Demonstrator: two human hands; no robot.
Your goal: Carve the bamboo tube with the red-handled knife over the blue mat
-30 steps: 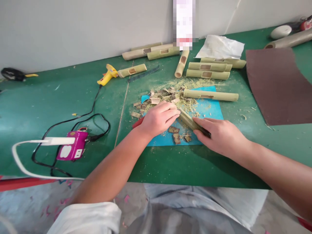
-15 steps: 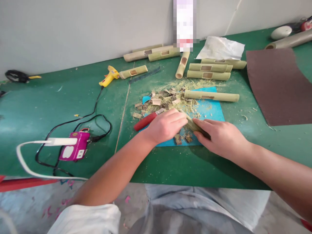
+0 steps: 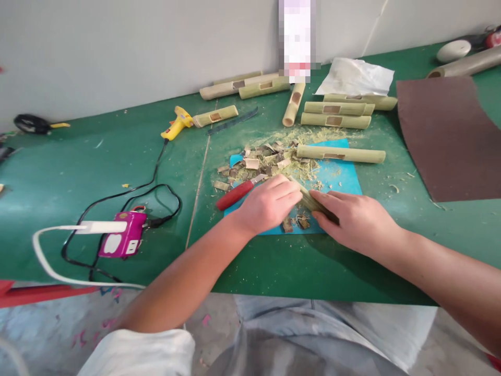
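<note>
A bamboo tube lies slantwise between my hands over the blue sheet. My left hand is closed at its far end, fingers curled. Whether those fingers also hold a small tool is hidden. My right hand wraps the near part of the tube, thumb and fingers along its sides. Just left of my left hand lies a red-handled knife, its short blade toward the scraps. Bamboo chips and fine shavings heap beyond my hands; a few more chips lie below them.
A notched bamboo tube rests across the sheet's far edge. More notched tubes lie toward the wall. At left are a yellow glue gun, its black cord and a purple power adapter. Brown sandpaper covers the right side.
Both hands stay on the bamboo tube in nearly the same place. The whole view has shifted very slightly; nothing has been picked up or let go.
</note>
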